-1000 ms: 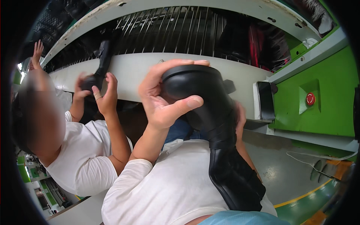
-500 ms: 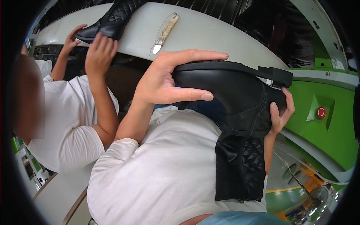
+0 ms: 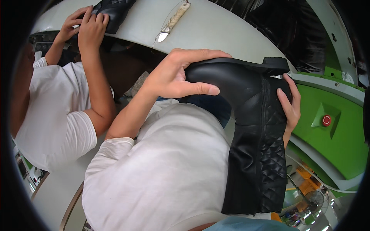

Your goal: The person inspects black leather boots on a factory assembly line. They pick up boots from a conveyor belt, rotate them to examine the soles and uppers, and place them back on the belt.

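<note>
A black boot (image 3: 250,111) with a quilted shaft is held up in front of me, sole upward and shaft hanging down. My left hand (image 3: 181,75) grips the toe, its fingers along the sole and its thumb on the upper. At the heel end, my right hand (image 3: 291,102) is closed round the back of the boot; part of it is hidden behind the leather. Beyond my left hand, a knife (image 3: 173,21) with a wrapped pale handle and a short blade lies on the white work surface (image 3: 142,27).
On the left a co-worker in a white shirt (image 3: 58,119) handles another black quilted boot (image 3: 115,15). A green machine housing (image 3: 308,111) with a red button (image 3: 326,120) stands at the right. Dark material (image 3: 289,30) fills the far right, and a fan (image 3: 314,198) is lower right.
The boot has turned a little in my hands, showing more of its quilted side, and its shaft reaches lower. The co-worker's hands and boot have shifted up and left in view.
</note>
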